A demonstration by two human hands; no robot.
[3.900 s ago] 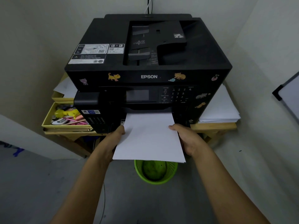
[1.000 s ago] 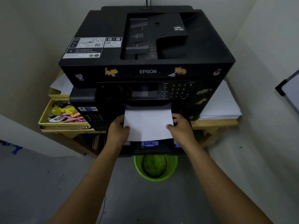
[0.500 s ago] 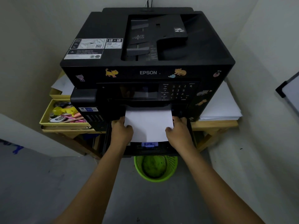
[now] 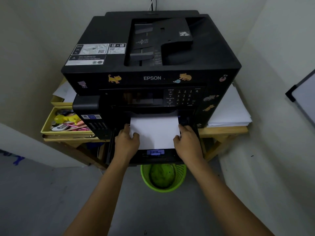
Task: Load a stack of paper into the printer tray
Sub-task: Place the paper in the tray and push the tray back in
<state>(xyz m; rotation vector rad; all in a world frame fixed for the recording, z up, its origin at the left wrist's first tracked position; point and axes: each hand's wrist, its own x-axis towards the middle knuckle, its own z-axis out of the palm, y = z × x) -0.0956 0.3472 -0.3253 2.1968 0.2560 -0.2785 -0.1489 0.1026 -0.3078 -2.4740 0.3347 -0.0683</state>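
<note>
Small office corner, printer [image 4: 151, 68], spare paper [image 4: 228, 111], stationery tray [image 4: 66, 123] (wooden desk)

Both hands [image 4: 127, 143] [image 4: 187, 143] on paper [image 4: 155, 132] in tray [image 4: 153, 159]

The brand EPSON [image 4: 152, 78] stands in white on the printer [image 4: 221, 53] front, above both hands. Keypad digits [image 4: 184, 95] sit up beyond the right hand [image 4: 187, 143]; the top stickers' print is too small to read.

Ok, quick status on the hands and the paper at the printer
Left hand and right hand grip the paper stack by its sides. Stack lies in the open tray, front edge near the blue guide. Nothing blocking.
</note>
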